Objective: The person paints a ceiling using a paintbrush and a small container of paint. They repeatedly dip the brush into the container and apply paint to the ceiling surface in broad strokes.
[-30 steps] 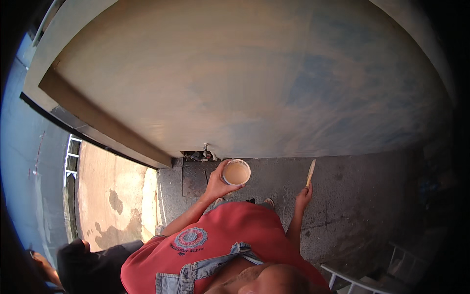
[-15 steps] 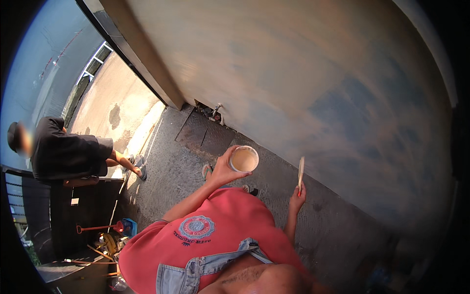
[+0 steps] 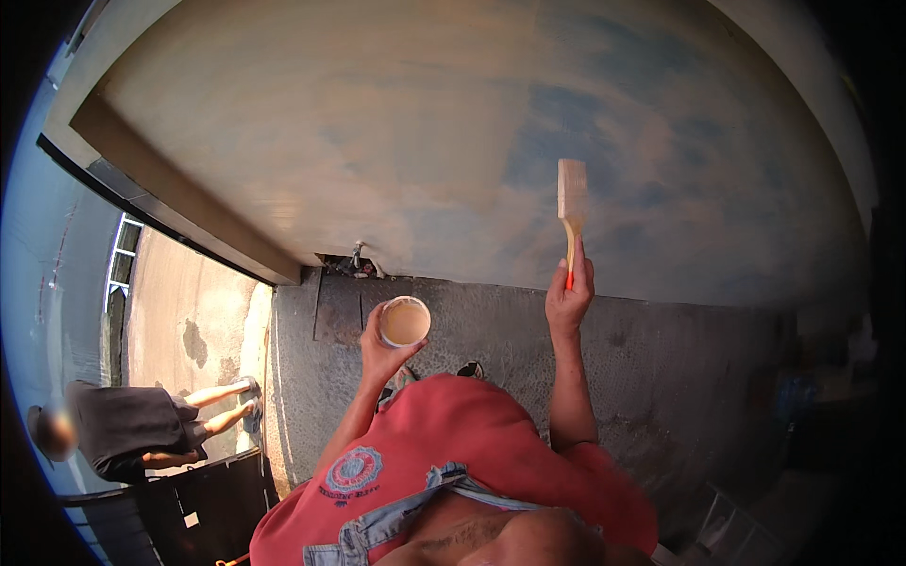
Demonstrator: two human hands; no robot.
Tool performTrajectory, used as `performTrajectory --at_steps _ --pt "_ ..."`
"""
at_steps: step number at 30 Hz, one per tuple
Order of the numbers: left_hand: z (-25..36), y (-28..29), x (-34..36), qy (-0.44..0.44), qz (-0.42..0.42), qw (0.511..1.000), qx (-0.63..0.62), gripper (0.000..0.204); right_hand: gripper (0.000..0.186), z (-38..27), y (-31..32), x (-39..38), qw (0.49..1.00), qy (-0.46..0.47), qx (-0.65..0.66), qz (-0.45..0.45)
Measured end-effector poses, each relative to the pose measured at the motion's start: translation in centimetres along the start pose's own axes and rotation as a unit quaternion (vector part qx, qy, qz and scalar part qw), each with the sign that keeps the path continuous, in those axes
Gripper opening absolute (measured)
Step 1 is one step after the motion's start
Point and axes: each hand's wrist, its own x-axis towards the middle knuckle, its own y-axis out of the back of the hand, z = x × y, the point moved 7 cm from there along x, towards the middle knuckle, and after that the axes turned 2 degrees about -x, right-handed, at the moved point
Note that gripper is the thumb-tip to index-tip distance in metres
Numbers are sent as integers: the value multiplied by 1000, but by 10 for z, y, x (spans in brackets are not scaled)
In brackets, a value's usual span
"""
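Observation:
My left hand grips a round white cup of pale tan liquid, held in front of my red shirt. My right hand is closed on the handle of a flat paintbrush with pale bristles, which points up toward the wall. The wall is mottled in beige, pale pink and blue. Whether the bristles touch it I cannot tell.
A small tap juts from the wall above an opening at its foot. Grey paving lies below. At lower left a person in dark clothes stands on a sunlit path beside a black gate. White railings show at lower right.
My right hand has raised the brush upward toward the wall, its broad face now showing. The cup has shifted left. The view turned and swung back, and the other person appears farther down than half a second ago.

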Motion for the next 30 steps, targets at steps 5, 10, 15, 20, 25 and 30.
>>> performTrajectory --at_steps 5,10,15,20,25,30 --pt "-4 15 1 -36 -24 999 2 94 59 -85 14 135 987 115 -61 99" --pt "-2 32 -6 -50 -38 998 -14 92 54 -137 6 200 966 189 -79 156" --pt "-11 54 -22 -41 -24 999 -18 89 59 -175 -1 225 961 207 -95 154" --pt "-18 74 -35 -39 -15 999 -27 87 59 -178 -8 227 963 190 -95 166" --pt "-31 86 -39 -44 4 999 -26 89 56 -152 -28 206 968 154 -134 149" --pt "-32 91 -38 -47 10 999 -21 93 53 -105 -48 154 972 126 -167 109"
